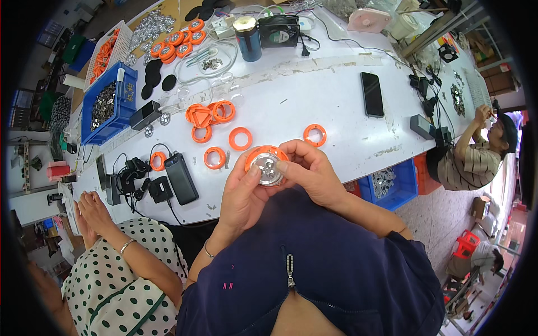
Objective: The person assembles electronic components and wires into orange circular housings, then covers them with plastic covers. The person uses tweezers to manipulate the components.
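Note:
Both of my hands hold a round orange puck light with a shiny silver reflector face, just off the table's near edge. My left hand grips its left side, thumb on the reflector's rim. From the right, my right hand pinches it, its thumb pressing on the silver face. Its underside is hidden by my fingers. Just beyond lie loose orange rings: one ring straight ahead, another ring to the left, and a third ring to the right. Farther back, an orange piece with a triangular opening rests among more rings.
A black power bank and tangled cables lie left, near a co-worker's hands. Farther off stand a blue bin of small metal parts, finished-looking orange lights and a can. A phone lies right.

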Demonstrator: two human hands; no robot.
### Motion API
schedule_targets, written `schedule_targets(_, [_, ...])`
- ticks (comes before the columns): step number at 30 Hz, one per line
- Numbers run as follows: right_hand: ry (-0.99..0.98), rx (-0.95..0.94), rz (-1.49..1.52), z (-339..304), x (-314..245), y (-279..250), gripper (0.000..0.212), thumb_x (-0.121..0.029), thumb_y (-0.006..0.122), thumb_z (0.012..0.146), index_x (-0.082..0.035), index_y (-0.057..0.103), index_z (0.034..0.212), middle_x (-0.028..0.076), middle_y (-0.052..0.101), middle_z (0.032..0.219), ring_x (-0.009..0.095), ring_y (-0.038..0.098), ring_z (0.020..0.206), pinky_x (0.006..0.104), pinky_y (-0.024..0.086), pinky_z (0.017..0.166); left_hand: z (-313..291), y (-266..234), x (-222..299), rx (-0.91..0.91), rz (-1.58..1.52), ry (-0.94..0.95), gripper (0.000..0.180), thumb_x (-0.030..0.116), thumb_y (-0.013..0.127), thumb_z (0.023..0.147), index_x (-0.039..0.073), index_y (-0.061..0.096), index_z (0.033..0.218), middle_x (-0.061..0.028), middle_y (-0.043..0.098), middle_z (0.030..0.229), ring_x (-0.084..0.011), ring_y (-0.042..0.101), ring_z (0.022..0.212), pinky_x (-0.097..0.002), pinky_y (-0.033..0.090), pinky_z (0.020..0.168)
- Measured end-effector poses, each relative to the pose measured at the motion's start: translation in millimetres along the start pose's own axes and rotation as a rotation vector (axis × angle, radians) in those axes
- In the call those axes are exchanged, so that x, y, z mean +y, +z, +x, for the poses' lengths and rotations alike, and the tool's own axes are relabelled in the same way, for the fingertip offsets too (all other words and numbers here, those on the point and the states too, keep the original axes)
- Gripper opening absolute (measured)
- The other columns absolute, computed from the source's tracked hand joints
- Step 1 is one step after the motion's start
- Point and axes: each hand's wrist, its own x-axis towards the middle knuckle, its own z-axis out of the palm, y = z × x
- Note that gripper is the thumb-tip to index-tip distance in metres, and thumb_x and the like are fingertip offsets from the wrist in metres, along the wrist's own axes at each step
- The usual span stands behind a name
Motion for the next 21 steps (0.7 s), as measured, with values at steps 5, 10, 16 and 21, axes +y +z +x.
schedule_targets(5, [-0.005,0.034,-0.042,3,1,1,0.026,-0.012,0.062,0.088,0.001,0.055,0.109,0.006,0.060,0.095,0.009,0.059,0.083,0.0239,0.057,0.068,2,1,0,0.060,0.006,-0.006,0.036,0.023,0.046,0.097,0.002,0.041,0.125,-0.0138,0.054,0.119,-0.0228,0.059,0.106,-0.0419,0.054,0.089])
schedule_targets(10, [-0.105,0.055,-0.233,7,14,-7,0.030,-0.015,0.065,0.086,0.000,0.056,0.110,0.004,0.059,0.091,0.005,0.054,0.078,0.0201,0.050,0.065,4,-1,0,0.087,0.051,-0.034,0.036,0.023,0.047,0.097,0.002,0.042,0.125,-0.0134,0.054,0.119,-0.0223,0.059,0.106,-0.0403,0.054,0.087])
schedule_targets(16, [-0.073,0.072,-0.280,9,10,-3,0.031,-0.016,0.066,0.085,0.000,0.057,0.109,0.004,0.059,0.089,0.005,0.054,0.075,0.0193,0.047,0.065,4,-2,0,0.091,0.030,-0.038,0.038,0.025,0.047,0.097,0.001,0.042,0.126,-0.0138,0.054,0.118,-0.0225,0.059,0.106,-0.0398,0.055,0.086])
schedule_targets(21, [-0.029,0.079,-0.169,8,5,2,0.029,-0.014,0.064,0.086,0.000,0.055,0.110,0.005,0.061,0.090,0.006,0.056,0.076,0.0199,0.048,0.065,5,-3,1,0.057,-0.004,-0.035,0.039,0.026,0.042,0.099,-0.001,0.041,0.127,-0.0151,0.053,0.119,-0.0237,0.059,0.107,-0.0412,0.055,0.087])
